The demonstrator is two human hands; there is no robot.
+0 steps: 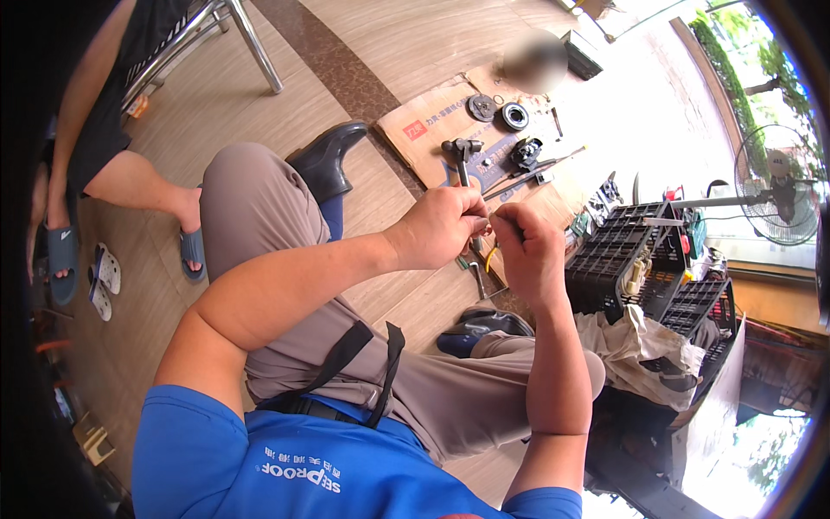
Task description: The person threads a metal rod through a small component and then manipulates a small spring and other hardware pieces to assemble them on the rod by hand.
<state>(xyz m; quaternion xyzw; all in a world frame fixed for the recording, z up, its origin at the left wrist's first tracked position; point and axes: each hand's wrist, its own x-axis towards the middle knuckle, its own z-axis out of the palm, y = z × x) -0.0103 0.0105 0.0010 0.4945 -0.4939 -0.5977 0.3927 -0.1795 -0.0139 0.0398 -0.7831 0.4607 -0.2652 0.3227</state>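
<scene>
My left hand point(439, 227) and my right hand point(531, 246) meet in front of me, their fingers closed in a pinch. A tiny reddish bit shows between the fingertips, too small to name. Just beyond my left hand is a hammer-like tool point(462, 149) with a dark head, its shaft partly hidden by the hand. It appears to lie on a flattened cardboard sheet point(415, 143). On that sheet lie a dark disc point(482, 108), a black ring-shaped part point(515, 117), a black mechanical part point(526, 154) and long thin rods. Below my hands, a yellow-handled tool point(490, 259) is partly hidden.
Black plastic crates point(596, 272) stand at the right, with a pale cloth point(644, 350) over one. Behind them is a standing fan point(782, 177). Another person's slippered foot point(192, 251), white clogs point(105, 281) and metal chair legs point(255, 48) are at the left.
</scene>
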